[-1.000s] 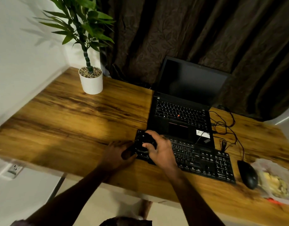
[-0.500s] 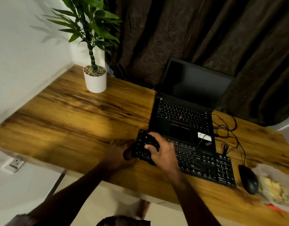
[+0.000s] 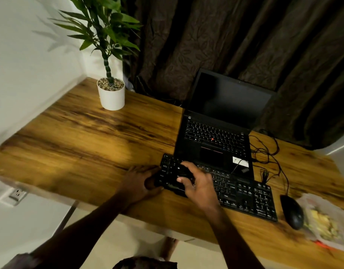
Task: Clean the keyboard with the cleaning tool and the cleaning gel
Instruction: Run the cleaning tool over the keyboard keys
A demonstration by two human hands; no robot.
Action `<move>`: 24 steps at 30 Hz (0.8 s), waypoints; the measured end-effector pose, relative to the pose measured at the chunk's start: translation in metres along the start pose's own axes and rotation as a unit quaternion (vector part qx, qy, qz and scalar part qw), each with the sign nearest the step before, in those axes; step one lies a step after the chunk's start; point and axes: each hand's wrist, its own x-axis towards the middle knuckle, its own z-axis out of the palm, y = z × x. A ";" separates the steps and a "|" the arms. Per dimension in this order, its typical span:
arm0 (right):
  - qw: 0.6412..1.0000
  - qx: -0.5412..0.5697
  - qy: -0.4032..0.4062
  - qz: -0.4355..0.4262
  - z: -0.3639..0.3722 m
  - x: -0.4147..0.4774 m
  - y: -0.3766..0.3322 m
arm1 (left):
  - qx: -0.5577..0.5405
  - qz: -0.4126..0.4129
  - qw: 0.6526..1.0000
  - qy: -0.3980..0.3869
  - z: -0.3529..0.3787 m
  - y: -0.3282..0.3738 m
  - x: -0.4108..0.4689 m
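Note:
A black keyboard (image 3: 245,195) lies on the wooden desk (image 3: 79,142) in front of an open laptop (image 3: 215,136). My right hand (image 3: 198,183) is closed around a small black, roundish cleaning tool (image 3: 183,172) and presses it onto the keys at the keyboard's left end. My left hand (image 3: 140,181) grips the keyboard's left edge, thumb against its side. The tool is mostly hidden by my fingers. A clear packet with yellowish content (image 3: 326,220) lies at the desk's right edge; I cannot tell whether it is the gel.
A black mouse (image 3: 292,212) sits right of the keyboard, with tangled cables (image 3: 268,152) behind it. A white plant pot (image 3: 111,98) stands at the back left. Dark curtains hang behind the desk. A wall socket (image 3: 16,194) is low on the left.
My right hand has slid the tool slightly to the right over the left keys. My left hand stays on the keyboard's edge. The view has shifted a little.

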 end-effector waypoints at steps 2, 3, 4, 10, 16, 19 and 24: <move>1.000 -0.003 -0.006 -0.011 0.013 0.005 -0.006 | -0.001 0.006 1.000 0.003 0.001 -0.002 0.001; 1.000 -0.005 -0.006 -0.021 0.021 0.008 -0.010 | 0.005 0.013 1.000 0.001 0.003 -0.003 0.002; 1.000 -0.005 -0.007 -0.022 0.026 0.011 -0.015 | 0.012 0.019 1.000 0.000 0.004 -0.004 0.003; 1.000 0.007 -0.011 -0.005 0.017 0.009 -0.006 | 0.006 0.019 1.000 0.016 0.003 -0.003 0.001; 1.000 -0.009 0.012 0.020 -0.023 -0.017 0.029 | -0.016 0.002 1.000 0.024 0.005 -0.002 0.000; 0.998 -0.031 0.003 0.048 -0.016 -0.017 0.033 | -0.017 0.003 1.000 0.023 0.005 -0.003 0.000; 1.000 0.016 -0.001 0.013 0.006 -0.008 0.003 | -0.019 0.009 1.000 0.023 0.009 -0.006 0.001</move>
